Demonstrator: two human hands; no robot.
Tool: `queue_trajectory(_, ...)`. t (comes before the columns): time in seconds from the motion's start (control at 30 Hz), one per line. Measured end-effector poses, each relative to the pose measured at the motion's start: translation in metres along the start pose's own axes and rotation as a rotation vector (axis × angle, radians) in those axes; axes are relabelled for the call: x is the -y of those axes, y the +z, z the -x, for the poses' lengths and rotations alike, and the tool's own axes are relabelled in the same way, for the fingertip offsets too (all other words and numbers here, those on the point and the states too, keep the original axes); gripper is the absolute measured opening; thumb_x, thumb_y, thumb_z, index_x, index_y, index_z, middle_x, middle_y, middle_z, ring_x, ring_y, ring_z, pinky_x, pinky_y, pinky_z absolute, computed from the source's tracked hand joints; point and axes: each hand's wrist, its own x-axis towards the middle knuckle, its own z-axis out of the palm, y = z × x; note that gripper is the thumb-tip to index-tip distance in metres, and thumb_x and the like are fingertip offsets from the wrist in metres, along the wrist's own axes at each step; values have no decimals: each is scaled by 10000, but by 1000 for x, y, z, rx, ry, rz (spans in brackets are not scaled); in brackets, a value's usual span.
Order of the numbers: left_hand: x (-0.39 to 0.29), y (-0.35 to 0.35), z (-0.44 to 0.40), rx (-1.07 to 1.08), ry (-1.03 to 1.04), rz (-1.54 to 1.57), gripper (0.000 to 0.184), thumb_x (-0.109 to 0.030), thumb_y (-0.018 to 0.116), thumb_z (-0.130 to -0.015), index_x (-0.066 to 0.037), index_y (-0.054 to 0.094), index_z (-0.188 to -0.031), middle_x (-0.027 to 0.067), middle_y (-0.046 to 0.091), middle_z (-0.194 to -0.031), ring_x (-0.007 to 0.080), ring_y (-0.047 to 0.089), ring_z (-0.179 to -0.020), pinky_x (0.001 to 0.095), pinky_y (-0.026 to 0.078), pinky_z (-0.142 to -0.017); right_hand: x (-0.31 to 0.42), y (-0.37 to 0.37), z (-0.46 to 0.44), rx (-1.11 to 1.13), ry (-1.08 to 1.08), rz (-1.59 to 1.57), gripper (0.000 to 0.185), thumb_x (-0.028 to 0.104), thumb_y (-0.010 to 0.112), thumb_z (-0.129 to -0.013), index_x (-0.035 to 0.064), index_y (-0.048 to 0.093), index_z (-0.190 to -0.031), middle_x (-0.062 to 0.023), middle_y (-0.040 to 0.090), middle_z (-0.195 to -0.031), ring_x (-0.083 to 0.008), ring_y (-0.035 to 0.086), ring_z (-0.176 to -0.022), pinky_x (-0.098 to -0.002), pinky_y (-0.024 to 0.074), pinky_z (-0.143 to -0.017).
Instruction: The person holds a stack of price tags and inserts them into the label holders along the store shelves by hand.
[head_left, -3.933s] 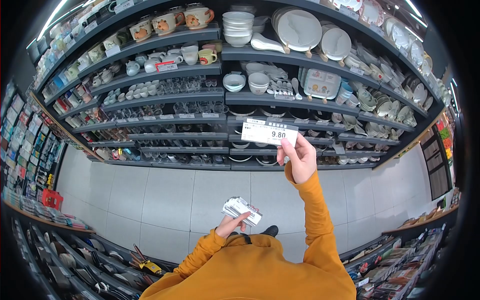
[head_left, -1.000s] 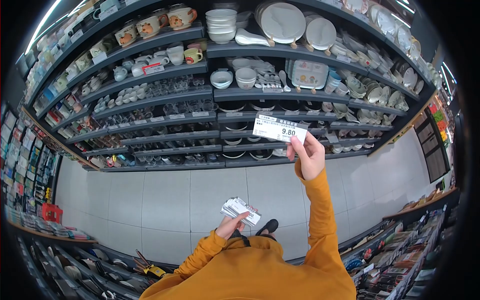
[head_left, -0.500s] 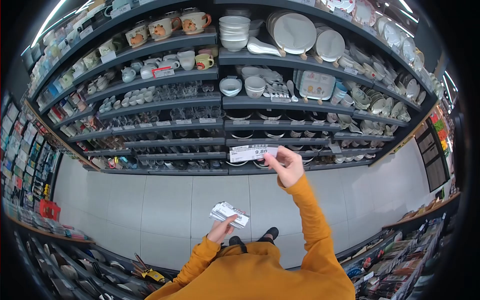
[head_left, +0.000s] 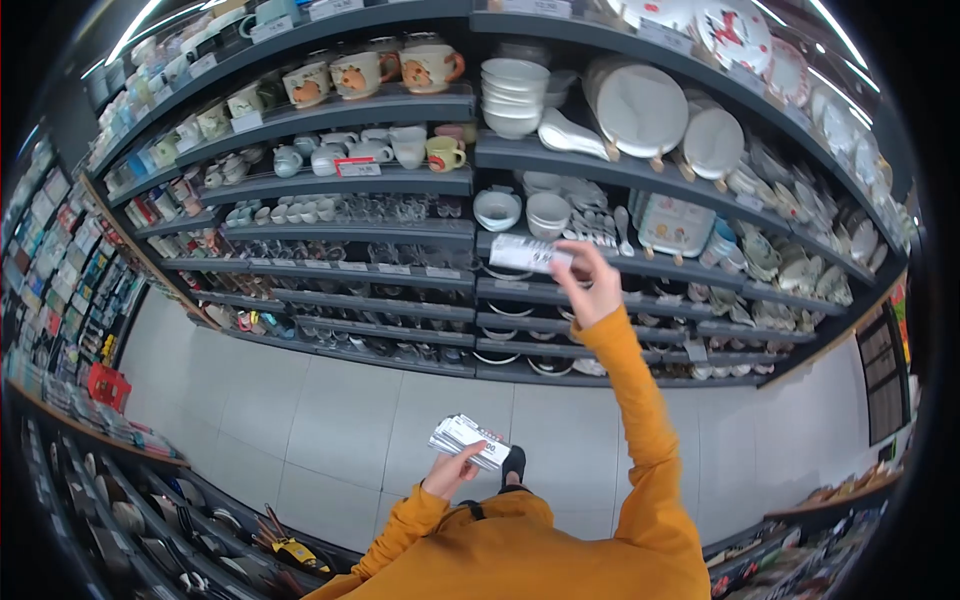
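Observation:
Between the thumb and fingers of my right hand (head_left: pixel 588 282) is a single white price tag (head_left: pixel 525 255), pinched at its right end and blurred. It is held up in front of the shelf edge below the stacked bowls (head_left: pixel 548 214) and spoons. My left hand (head_left: pixel 452 470) is low in front of my body, closed around a fanned stack of price tags (head_left: pixel 470 440). Its thumb presses on the top tag.
Tall dark shelves (head_left: pixel 390 178) ahead carry mugs (head_left: pixel 428 68), glasses, white plates (head_left: pixel 640 108) and bowls. Low racks (head_left: pixel 150 500) stand behind me on both sides. A red basket (head_left: pixel 107 386) is at the left. Pale floor tiles (head_left: pixel 340 420) lie between.
My right hand has risen with its price tag, from the lower shelves towards the shelf edge under the bowls. My view has shifted and tilted, and one shoe is now hidden.

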Motion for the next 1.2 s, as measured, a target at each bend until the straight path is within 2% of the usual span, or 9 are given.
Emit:
queue_trajectory(0.07, -6, 9, -11, -5, 29, 9, 244, -165, 583, -887, -22, 552, -1083, 90, 645, -1098, 36, 343, -479, 189, 280, -422, -20, -3, -50, -136, -190, 237, 203, 164, 621, -864, 42, 591, -1023, -145, 668, -806, -214, 655, -664, -296, 492, -619)
queue_trajectory(0.1, -12, 15, -17, -13, 42, 8, 220, -166, 578, -890, -24, 555, -1057, 92, 643, -1108, 34, 339, -477, 189, 273, -419, -26, -4, -76, -148, -173, 221, 184, 177, 625, -861, 51, 582, -988, -141, 670, -824, -267, 658, -684, -326, 495, -626)
queue_trajectory(0.2, -21, 26, -38, -1, 102, 61, 217, -120, 561, -895, -34, 527, -1092, 119, 626, -1128, 33, 397, -536, 185, 288, -420, -55, -6, -151, -178, -269, 243, 159, 173, 623, -864, 57, 574, -961, -134, 671, -839, -285, 660, -741, -348, 496, -644)
queue_trajectory(0.4, -31, 44, -74, -80, 150, 103, 327, -181, 599, -885, -11, 539, -1159, 70, 640, -1089, 54, 375, -525, 199, 321, -470, -124, -2, -244, -105, -417, 452, 134, 147, 634, -846, 61, 584, -935, -123, 668, -854, -289, 658, -823, -356, 504, -688)
queue_trajectory(0.5, -35, 49, -88, -91, 187, 129, 304, -183, 606, -882, -19, 552, -1132, 57, 641, -1067, 53, 389, -537, 198, 318, -465, -148, 5, -258, 42, -321, 283, 145, 152, 650, -836, 51, 593, -922, -135, 680, -841, -279, 673, -800, -342, 516, -695)
queue_trajectory(0.63, -34, 53, -105, -123, 212, 145, 286, -178, 612, -877, -29, 555, -1116, 57, 641, -1075, 49, 407, -547, 199, 315, -459, -150, 2, -268, 145, -272, 242, 180, 162, 666, -829, 34, 592, -930, -134, 695, -855, -239, 686, -779, -320, 523, -693)
queue_trajectory(0.93, -41, 61, -123, -105, 233, 131, 321, -189, 611, -877, -31, 536, -1146, 65, 632, -1144, 43, 378, -532, 195, 295, -454, -138, -3, -277, 245, -239, -31, 199, 93, 647, -832, 66, 616, -1027, -121, 688, -864, -174, 674, -786, -279, 519, -721)
queue_trajectory(1.03, -39, 61, -126, -108, 225, 116, 330, -190, 609, -878, -27, 535, -1155, 68, 632, -1146, 44, 374, -531, 195, 294, -455, -142, -3, -282, 286, -251, 83, 231, 75, 636, -835, 80, 623, -1066, -116, 688, -867, -177, 674, -804, -276, 519, -731)
queue_trajectory(1.2, -41, 63, -124, -106, 219, 127, 309, -180, 610, -878, -27, 545, -1139, 63, 635, -1135, 46, 397, -545, 198, 309, -460, -145, 4, -283, 263, -294, -22, 175, 81, 616, -849, 65, 635, -1023, -138, 681, -874, -175, 670, -798, -284, 521, -714)
